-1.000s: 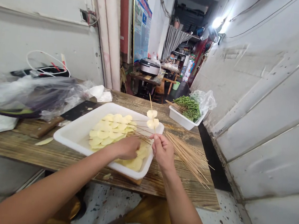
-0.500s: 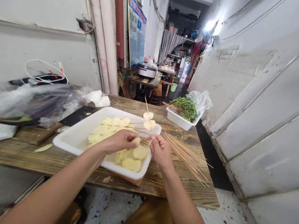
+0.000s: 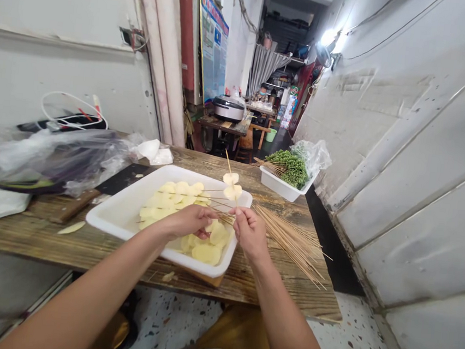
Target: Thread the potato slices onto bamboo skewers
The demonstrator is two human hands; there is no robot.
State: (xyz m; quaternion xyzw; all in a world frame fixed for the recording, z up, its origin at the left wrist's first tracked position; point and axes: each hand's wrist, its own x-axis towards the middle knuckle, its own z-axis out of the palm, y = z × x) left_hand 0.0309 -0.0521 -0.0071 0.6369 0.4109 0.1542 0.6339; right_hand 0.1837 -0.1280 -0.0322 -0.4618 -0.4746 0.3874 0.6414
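The bamboo skewer [image 3: 228, 163] threaded with potato slices [image 3: 233, 192] stands nearly upright, pinched between the fingertips of the right hand [image 3: 250, 233] (the left hand [image 3: 189, 221] curls just beside it, its grip hidden).

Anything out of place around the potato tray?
Yes, two stray bits. A potato slice lies on the wooden table, left of the white tray, and a small pale scrap sits by the tray's near edge. Both are outside the tray, apart from the other slices.
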